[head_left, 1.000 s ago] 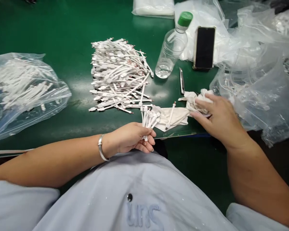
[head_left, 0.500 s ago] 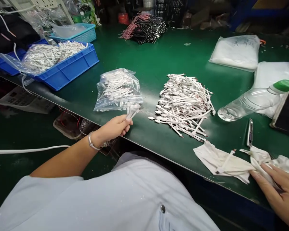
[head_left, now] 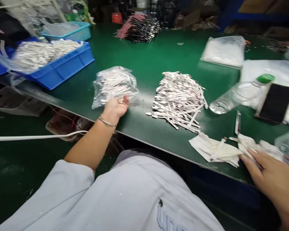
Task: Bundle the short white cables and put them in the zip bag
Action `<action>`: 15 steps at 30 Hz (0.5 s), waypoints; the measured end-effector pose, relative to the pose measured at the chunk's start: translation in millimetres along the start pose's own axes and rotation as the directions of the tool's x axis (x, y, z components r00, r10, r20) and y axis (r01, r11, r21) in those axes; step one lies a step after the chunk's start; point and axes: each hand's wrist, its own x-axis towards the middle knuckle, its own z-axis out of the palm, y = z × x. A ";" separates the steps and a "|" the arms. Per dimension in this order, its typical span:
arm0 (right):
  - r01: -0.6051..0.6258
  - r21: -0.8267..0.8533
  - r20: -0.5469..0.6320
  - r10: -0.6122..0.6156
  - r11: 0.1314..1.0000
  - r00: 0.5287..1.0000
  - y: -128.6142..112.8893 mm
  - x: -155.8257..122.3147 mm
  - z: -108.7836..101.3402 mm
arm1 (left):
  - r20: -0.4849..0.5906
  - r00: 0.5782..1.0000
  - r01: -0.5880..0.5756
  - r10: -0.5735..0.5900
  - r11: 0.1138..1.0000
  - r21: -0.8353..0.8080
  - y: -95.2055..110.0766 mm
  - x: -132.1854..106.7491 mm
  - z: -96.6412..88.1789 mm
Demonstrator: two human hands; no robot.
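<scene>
My left hand [head_left: 115, 107] reaches out to the lower edge of a clear plastic bag [head_left: 114, 83] filled with short white cables. Its fingers are curled, and a few white cable ends show between them at the bag's mouth. My right hand [head_left: 271, 178] lies at the table's near edge on the right. Its fingers are stretched out on a crumpled white cloth [head_left: 248, 142]. A flat white cloth [head_left: 214, 150] beside it carries one short cable. A loose pile of the same white cables [head_left: 178, 98] lies between my hands.
A blue tray [head_left: 62, 69] of bagged cables stands at the far left. A lying water bottle [head_left: 236, 94], a black phone [head_left: 275, 102] and a small metal tool [head_left: 237, 122] are at the right. White bags [head_left: 223, 51] and a bundle of dark and pink wires [head_left: 139, 27] lie further back.
My left hand carried its bundle of white cables from in front of my body out to the plastic bag on the left. The view swung left. My right hand stayed on the cloth.
</scene>
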 end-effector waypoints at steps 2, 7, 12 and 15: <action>0.005 0.033 -0.080 -0.003 0.999 0.997 -20.7 1.5 -18.7 | 0.070 0.997 0.040 -0.045 0.997 0.060 11.6 6.1 11.0; -0.037 0.160 -0.184 0.067 0.986 0.981 -34.6 8.1 -41.7 | 0.192 0.962 0.100 -0.192 0.908 0.407 27.2 15.5 16.5; -0.234 0.334 -0.142 0.294 0.913 0.945 -27.8 3.7 -72.8 | 0.071 0.974 0.117 -0.217 0.743 0.658 31.3 22.6 6.8; -0.427 0.516 -0.159 0.573 0.743 0.804 -24.1 6.7 -91.9 | 0.012 0.990 0.084 -0.139 0.660 0.746 26.9 19.1 4.7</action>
